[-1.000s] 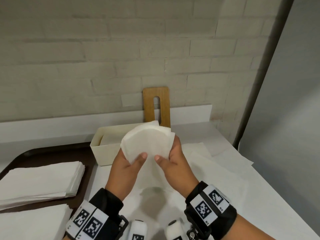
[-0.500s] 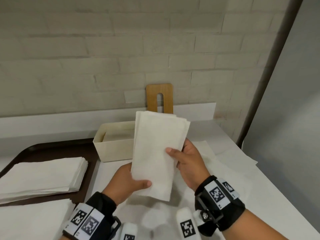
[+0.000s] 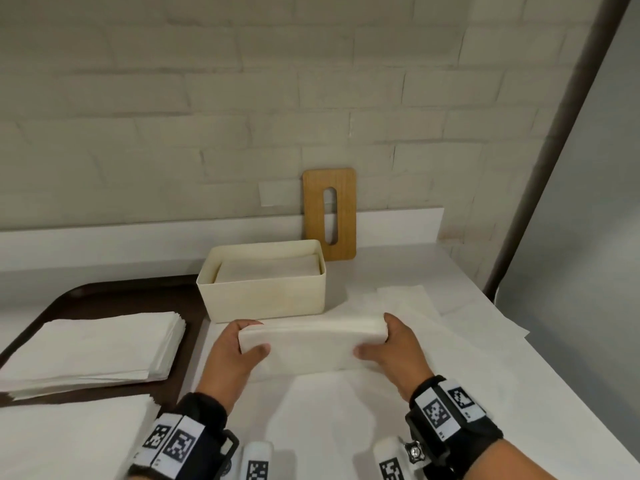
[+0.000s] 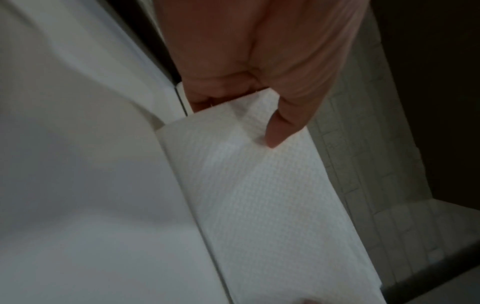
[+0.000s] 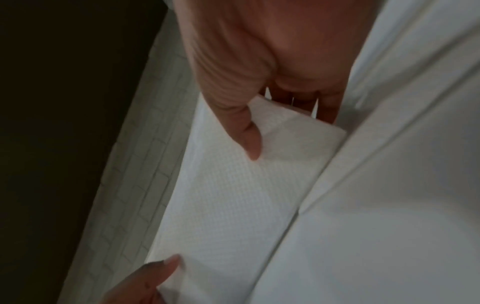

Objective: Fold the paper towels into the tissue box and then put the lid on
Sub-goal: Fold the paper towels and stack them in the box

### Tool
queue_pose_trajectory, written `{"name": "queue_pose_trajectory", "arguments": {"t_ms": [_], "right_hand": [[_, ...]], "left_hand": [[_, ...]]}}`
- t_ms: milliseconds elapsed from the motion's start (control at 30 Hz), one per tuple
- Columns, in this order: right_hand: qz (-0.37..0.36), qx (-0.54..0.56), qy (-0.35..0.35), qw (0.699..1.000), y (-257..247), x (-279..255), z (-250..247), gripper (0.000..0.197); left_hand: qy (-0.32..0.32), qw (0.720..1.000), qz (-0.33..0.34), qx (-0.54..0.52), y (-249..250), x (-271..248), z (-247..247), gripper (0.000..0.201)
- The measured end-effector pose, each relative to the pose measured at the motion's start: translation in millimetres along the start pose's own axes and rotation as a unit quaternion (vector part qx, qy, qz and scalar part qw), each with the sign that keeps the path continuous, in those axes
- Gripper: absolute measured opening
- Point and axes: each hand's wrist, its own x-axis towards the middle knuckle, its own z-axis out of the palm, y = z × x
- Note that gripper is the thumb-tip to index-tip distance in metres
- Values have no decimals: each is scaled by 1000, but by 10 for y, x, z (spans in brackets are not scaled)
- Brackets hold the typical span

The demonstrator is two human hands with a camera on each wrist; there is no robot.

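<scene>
I hold a folded stack of white paper towels lying crosswise just in front of the cream tissue box. My left hand grips its left end and my right hand grips its right end, thumbs on top. In the left wrist view the thumb presses the towels; the right wrist view shows the same on the towels. The box is open and holds folded towels inside. The wooden lid with a slot leans upright against the wall behind the box.
A dark tray at the left carries a stack of flat towels; another stack lies nearer me. Loose white sheets cover the counter to the right of the box. A grey wall edge rises at the far right.
The towel stack was bowed, then held upright; now it is turned crosswise and lowered in front of the box, with one hand at each end.
</scene>
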Motion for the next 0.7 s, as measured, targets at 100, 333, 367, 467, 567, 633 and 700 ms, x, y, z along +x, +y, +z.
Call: {"name": "queue_pose_trajectory", "arguments": {"t_ms": [100, 333, 367, 467, 567, 633, 700], "right_hand": [[17, 2, 22, 1000, 39, 18, 47, 28], [-43, 30, 28, 998, -178, 35, 34, 36], [-47, 20, 29, 998, -164, 49, 37, 38], [-42, -4, 34, 999, -92, 64, 54, 41], [-27, 11, 43, 999, -13, 84, 60, 40], [-14, 16, 43, 999, -9, 92, 54, 35], [-3, 0, 36, 999, -21, 99, 43, 32]], "left_hand": [[-7, 1000, -27, 1, -72, 15, 54, 36], [14, 999, 33, 6, 74, 32, 62, 28], [12, 1000, 29, 4, 69, 43, 61, 32], [5, 1000, 3, 12, 16, 44, 71, 37], [-5, 1000, -9, 20, -51, 53, 74, 36], [-1, 1000, -14, 20, -69, 56, 72, 35], [-1, 999, -10, 34, -61, 62, 65, 29]]}}
